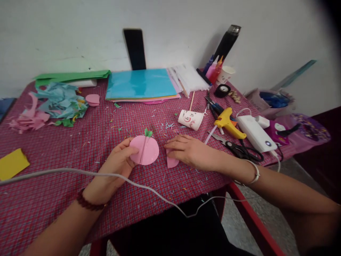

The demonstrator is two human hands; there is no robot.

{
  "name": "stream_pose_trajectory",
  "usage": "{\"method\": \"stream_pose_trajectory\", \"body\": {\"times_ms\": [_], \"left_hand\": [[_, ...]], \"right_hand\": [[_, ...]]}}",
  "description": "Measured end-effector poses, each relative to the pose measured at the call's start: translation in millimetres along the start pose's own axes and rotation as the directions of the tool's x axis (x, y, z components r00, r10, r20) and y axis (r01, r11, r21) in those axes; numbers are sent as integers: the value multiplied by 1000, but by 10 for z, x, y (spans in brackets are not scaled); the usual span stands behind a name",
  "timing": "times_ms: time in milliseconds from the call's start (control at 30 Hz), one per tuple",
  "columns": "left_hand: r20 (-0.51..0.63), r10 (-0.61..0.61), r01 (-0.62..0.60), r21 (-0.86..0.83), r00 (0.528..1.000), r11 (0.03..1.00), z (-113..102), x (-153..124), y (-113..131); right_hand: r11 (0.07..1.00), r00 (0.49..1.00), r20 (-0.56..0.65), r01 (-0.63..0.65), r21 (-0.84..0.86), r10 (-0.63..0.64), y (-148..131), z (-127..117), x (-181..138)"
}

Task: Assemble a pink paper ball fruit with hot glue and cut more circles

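- The white cable (61, 169) crosses the foreground, in front of your left hand (117, 161).
- Left: your fingers clamp the round pink piece (151, 152) by its left edge, over the counter (80, 153).
- Done: the green leaf piece (148, 133) stands at its top; a seam divides its face.
- Right: your right hand (190, 151) covers a second pink piece (172, 163); whether those fingers grip cannot be told.
- Apparently left: the second pink piece, separate and unjoined.
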State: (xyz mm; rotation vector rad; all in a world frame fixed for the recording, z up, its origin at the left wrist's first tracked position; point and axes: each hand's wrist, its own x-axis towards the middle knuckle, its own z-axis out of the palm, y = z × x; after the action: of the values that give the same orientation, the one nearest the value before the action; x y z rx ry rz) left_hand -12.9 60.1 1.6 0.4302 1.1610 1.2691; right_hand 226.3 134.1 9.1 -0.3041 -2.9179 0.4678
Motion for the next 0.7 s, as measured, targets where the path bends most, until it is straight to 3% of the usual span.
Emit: {"method": "stream_pose_trajectory", "body": {"times_ms": [67, 100, 133, 200, 267, 333, 400, 500, 600, 700], "left_hand": [[6, 25, -25, -8, 1000, 1000, 0, -3, -5], [15, 38, -37, -9, 999, 999, 2, -4, -8], [22, 49, -49, -8, 999, 999, 4, -5, -11], [19, 69, -69, -6, 997, 998, 6, -7, -18], [-3, 85, -85, -11, 996, 996, 3, -6, -25], [-16, 91, -91, -17, 996, 996, -5, -3, -29], [-7, 93, -93, -16, 996, 996, -11, 0, -31], [11, 96, -96, -2, 995, 995, -6, -8, -33], [16, 99, -99, 16, 995, 995, 23, -40, -39], [18, 111, -111, 14, 994, 994, 62, -84, -49]], "right_hand": [[971, 977, -134, -137, 195, 165, -37, 27, -14], [914, 942, -175, -214, 344, 287, -66, 37, -17], [813, 891, -180, -276, 512, 417, -100, 45, -16], [505, 785, -79, -314, 804, 614, -171, 60, 0], [204, 727, 49, -256, 945, 685, -231, 76, 34], [32, 709, 108, -181, 983, 697, -268, 98, 74], [-49, 714, 115, -113, 992, 691, -279, 127, 105], [-98, 746, 81, -21, 995, 662, -272, 176, 113], [-76, 746, 24, 35, 996, 666, -277, 213, 88], [-47, 712, -7, 56, 997, 703, -313, 220, 79]]}}
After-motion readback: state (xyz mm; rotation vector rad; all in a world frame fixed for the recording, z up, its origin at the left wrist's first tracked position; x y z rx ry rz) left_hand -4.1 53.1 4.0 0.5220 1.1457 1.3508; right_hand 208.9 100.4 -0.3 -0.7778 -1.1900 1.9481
